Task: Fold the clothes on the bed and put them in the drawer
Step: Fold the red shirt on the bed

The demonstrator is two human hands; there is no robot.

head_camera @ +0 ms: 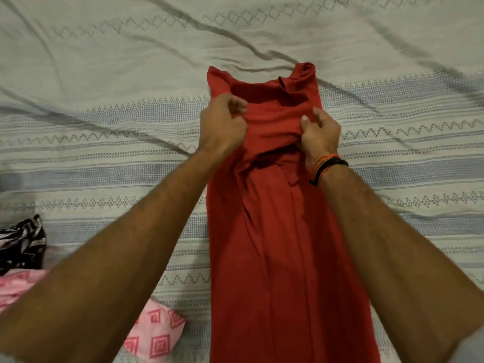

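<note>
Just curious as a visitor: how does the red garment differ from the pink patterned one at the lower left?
The red garment is plain; the pink garment has a geometric print. The red lies in a long strip mid-bed, gripped by the left hand and right hand; the pink lies crumpled, untouched. Both rest on the bedspread.

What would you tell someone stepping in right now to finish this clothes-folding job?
Left hand: grips the red garment at its left side.
Right hand: pinches the same fold at its right side.
The red garment lies lengthwise on the bedsheet, sides already folded in to a narrow strip.
Left to do: fold it down its length. Then fold the pink patterned cloth and the black-and-white cloth at the left. No drawer is in view; nothing looks stored yet.
</note>
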